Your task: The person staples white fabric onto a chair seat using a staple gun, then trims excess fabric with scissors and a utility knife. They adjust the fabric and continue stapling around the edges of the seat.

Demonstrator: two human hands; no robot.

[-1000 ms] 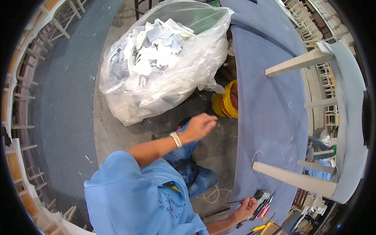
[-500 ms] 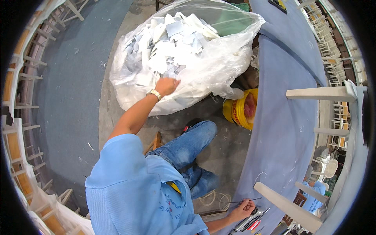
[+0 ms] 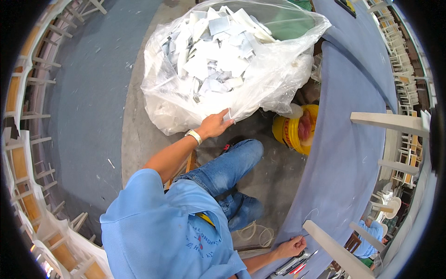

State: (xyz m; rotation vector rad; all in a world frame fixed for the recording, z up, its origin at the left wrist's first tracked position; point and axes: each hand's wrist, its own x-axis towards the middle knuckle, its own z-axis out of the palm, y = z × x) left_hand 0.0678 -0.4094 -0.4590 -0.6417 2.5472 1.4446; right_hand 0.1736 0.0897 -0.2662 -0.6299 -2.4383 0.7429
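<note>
Head view: big clear plastic bag of white scraps sits on the concrete floor beside a blue-covered table. Left hand touches its lower side, fingers spread narrow, pinching nothing that I can see. Right hand rests at the table's edge, fingers curled. Reaching-in looks underway; finding the opening seems next.

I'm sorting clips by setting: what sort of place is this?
Probably a furniture workshop. White chair frames are stacked along the edge, upturned white wooden legs rest on a blue-covered workbench, and a big clear bag of white offcuts sits on the concrete floor.
</note>
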